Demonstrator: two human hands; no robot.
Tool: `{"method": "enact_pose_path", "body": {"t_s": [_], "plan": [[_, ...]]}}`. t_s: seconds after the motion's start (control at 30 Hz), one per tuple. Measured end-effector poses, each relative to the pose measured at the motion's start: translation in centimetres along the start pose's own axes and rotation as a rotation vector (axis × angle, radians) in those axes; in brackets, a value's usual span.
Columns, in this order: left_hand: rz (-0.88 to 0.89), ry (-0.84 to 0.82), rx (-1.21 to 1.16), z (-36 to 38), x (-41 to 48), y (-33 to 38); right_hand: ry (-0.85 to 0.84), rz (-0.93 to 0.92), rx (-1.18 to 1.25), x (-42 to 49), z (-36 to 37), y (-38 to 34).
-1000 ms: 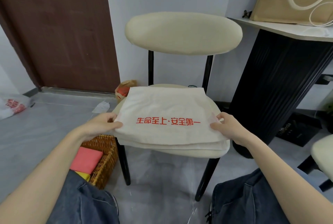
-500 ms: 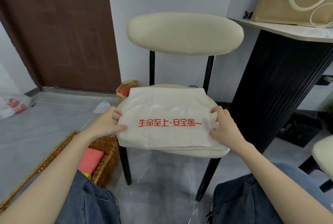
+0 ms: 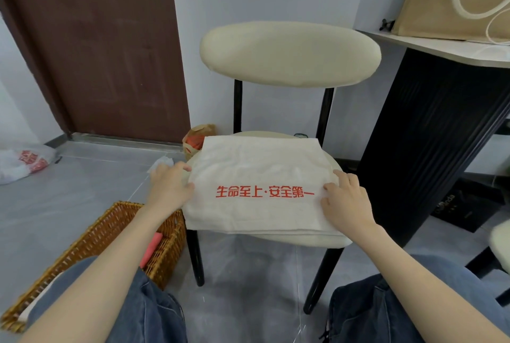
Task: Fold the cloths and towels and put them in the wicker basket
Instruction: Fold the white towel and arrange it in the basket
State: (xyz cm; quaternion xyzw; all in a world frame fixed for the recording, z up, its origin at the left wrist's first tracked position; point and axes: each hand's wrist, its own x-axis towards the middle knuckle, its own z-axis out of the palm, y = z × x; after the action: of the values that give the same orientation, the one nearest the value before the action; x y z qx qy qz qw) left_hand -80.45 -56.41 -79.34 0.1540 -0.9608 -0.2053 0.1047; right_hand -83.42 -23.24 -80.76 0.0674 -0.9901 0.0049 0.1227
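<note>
While level on chair (image 3: 289, 52), towel (image 3: 262, 163), edges under flat left hand (image 3: 171, 188), flat right hand (image 3: 347, 204).

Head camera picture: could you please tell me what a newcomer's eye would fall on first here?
The folded white towel with bold red printed characters draws the eye first, lying on the cream chair seat with the left hand and right hand at its side edges. Next comes the wicker basket on the floor at lower left, a pink cloth showing inside.
</note>
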Motion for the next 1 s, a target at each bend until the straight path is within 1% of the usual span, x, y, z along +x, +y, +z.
{"method": "enact_pose_path", "body": {"t_s": [0.07,0.1,0.13,0.23,0.3,0.4,0.47,0.57,0.73,0.83,0.93,1.0], "plan": [[0.108,0.135,0.022,0.5,-0.4,1.7,0.026,-0.074,0.116,0.3,0.0,-1.1],[0.18,0.162,0.005,1.0,-0.6,2.8,0.024,-0.112,0.177,0.5,0.0,-1.8],[0.247,0.154,-0.027,1.7,-0.8,3.7,0.015,-0.147,0.224,0.7,0.1,-2.7],[0.402,0.02,-0.087,4.0,-1.5,7.0,-0.033,-0.241,0.296,1.8,0.5,-5.2],[0.452,-0.09,-0.025,5.6,-1.5,8.6,-0.088,-0.256,0.316,2.7,1.0,-6.1],[0.415,-0.224,0.076,7.4,-0.7,9.5,-0.216,-0.183,0.313,3.6,2.0,-5.9],[0.385,-0.239,0.117,8.1,0.1,9.4,-0.274,-0.123,0.276,3.7,2.7,-5.3],[0.312,-0.248,0.142,8.3,1.7,8.0,-0.301,-0.043,0.256,3.5,3.1,-4.2],[0.151,-0.236,0.162,7.8,5.0,5.0,-0.283,0.023,0.279,3.1,2.9,-3.2],[0.075,-0.196,0.194,7.5,6.4,4.2,-0.271,0.046,0.3,3.0,2.9,-3.5],[0.039,-0.192,0.191,7.3,7.3,4.2,-0.196,0.067,0.314,3.4,2.7,-4.3],[0.005,-0.153,0.125,7.2,8.0,4.2,-0.133,0.0,0.329,4.0,2.3,-5.0]]}}
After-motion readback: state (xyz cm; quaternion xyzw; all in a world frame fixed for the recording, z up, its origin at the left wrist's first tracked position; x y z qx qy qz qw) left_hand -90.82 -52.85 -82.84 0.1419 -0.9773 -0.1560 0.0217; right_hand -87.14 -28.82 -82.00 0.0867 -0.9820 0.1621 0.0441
